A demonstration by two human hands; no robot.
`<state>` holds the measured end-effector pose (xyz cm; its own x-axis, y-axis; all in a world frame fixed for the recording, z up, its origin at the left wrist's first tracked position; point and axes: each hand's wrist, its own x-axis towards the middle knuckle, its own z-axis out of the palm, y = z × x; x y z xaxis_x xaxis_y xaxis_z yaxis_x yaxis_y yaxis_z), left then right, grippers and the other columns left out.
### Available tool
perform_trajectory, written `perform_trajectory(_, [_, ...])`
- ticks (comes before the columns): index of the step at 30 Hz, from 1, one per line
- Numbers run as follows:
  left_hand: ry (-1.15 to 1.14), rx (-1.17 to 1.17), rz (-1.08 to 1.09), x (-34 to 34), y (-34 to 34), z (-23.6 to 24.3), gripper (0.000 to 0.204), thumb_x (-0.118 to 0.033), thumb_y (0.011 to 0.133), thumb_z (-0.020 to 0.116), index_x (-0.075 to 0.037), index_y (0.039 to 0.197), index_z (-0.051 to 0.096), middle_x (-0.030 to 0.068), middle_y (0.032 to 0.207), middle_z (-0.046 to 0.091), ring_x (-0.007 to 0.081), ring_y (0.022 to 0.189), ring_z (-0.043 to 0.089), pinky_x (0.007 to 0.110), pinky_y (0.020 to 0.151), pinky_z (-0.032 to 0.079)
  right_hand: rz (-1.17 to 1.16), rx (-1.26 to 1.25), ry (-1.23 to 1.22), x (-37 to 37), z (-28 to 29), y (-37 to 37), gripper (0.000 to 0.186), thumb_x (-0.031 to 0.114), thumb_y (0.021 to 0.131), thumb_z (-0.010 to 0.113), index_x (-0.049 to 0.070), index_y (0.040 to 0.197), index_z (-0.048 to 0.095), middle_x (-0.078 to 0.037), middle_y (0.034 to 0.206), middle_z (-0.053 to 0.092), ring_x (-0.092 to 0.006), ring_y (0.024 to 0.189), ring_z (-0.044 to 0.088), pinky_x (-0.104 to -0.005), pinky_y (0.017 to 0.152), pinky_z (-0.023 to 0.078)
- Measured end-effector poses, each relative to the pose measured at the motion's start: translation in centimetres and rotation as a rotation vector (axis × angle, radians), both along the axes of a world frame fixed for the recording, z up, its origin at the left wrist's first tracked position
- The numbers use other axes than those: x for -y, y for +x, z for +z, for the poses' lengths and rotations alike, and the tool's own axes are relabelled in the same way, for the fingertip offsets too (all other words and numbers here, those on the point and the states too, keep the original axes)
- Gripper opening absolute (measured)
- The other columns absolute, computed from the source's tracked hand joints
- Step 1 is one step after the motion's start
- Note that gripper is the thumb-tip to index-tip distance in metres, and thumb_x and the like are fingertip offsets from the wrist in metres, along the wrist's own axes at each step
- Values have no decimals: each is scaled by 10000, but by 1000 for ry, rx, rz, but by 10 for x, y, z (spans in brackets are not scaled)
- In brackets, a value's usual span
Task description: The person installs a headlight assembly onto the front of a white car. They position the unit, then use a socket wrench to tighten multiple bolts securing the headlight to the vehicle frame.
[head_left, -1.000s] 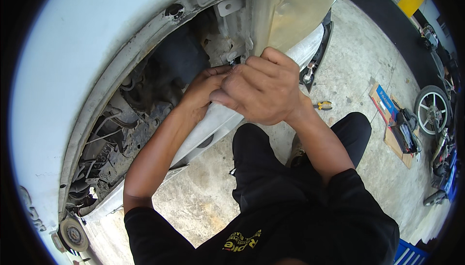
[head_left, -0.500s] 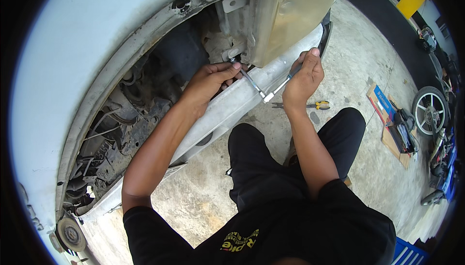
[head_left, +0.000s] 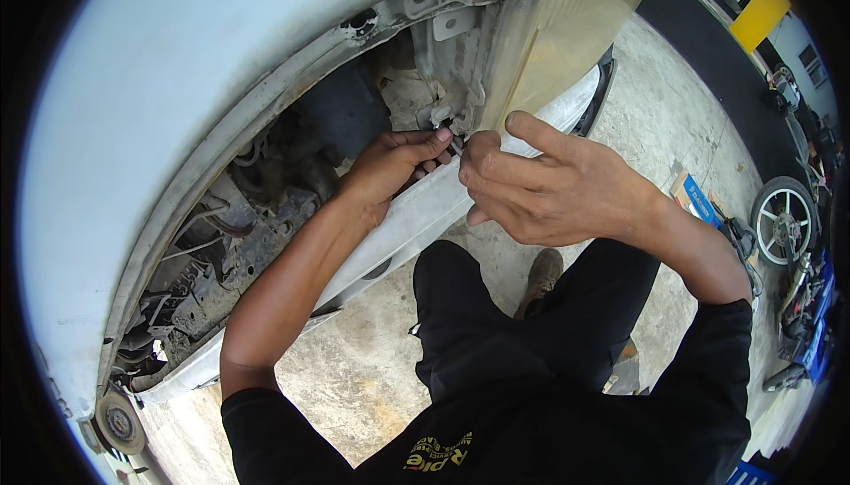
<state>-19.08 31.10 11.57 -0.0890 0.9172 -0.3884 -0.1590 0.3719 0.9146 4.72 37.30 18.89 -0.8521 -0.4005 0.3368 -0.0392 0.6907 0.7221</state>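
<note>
Below the yellowed headlight (head_left: 567, 42) of a pale car, my left hand (head_left: 390, 166) pinches a slim metal socket wrench (head_left: 457, 145) close to a bracket (head_left: 440, 113). Only a short piece of the shaft shows between my two hands. My right hand (head_left: 553, 184) reaches across from the right, back of the hand up, its fingers curled at the shaft's outer end. One finger sticks up beside the headlight. The wrench's handle is hidden behind this hand.
The open wheel arch (head_left: 257, 193) with exposed metal parts lies left of my hands, edged by the white fender (head_left: 142, 113). A pale bumper (head_left: 381, 241) runs under my wrists. A motorcycle wheel (head_left: 784, 222) and a blue box (head_left: 697, 201) are at the right.
My right hand has swung left and turned over, from the raised wrench handle to beside my left hand. The pliers on the ground are now covered. My left hand keeps its pinch.
</note>
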Motion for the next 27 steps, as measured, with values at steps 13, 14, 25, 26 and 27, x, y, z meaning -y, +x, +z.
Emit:
perform_trajectory(13, [-33, -56, 32, 0, 1, 2, 371, -410, 1020, 800, -55, 914, 811, -32, 777, 651, 56, 738, 547, 232, 696, 459, -99, -298, -365, -51, -71, 28, 341, 416, 843, 761, 142, 745, 583, -10, 816, 531, -216, 774, 550, -378, 771, 477])
perform_trajectory(14, [-32, -36, 38, 0, 3, 2, 373, -410, 1021, 800, -53, 912, 811, -31, 782, 658, 52, 741, 549, 231, 698, 460, -146, -373, -506, -42, -93, 19, 391, 464, 853, 764, 133, 746, 585, -24, 813, 532, -233, 774, 549, -390, 751, 466])
perform_trajectory(25, [-23, 12, 64, 0, 1, -1, 307, -380, 1038, 785, -83, 964, 810, -38, 844, 712, 42, 718, 552, 212, 707, 475, -220, 83, -576, -17, -20, 29, 176, 344, 888, 775, 168, 893, 771, 42, 998, 675, -166, 1025, 621, -418, 1153, 393])
perform_trajectory(26, [-32, 31, 66, 1, 1, 0, 304, -379, 1040, 783, -83, 973, 809, -38, 850, 713, 42, 721, 553, 210, 709, 475, -250, 164, -352, -5, -13, 22, 154, 312, 872, 775, 163, 909, 780, 43, 1002, 688, -163, 1047, 626, -419, 1179, 385])
perform_trajectory(27, [-5, 4, 63, 2, 1, 2, 304, -383, 1039, 784, -84, 993, 807, -43, 853, 708, 41, 721, 555, 208, 702, 473, -264, 197, -219, 7, -9, 16, 142, 280, 856, 774, 158, 925, 789, 43, 1006, 700, -160, 1070, 632, -421, 1206, 378])
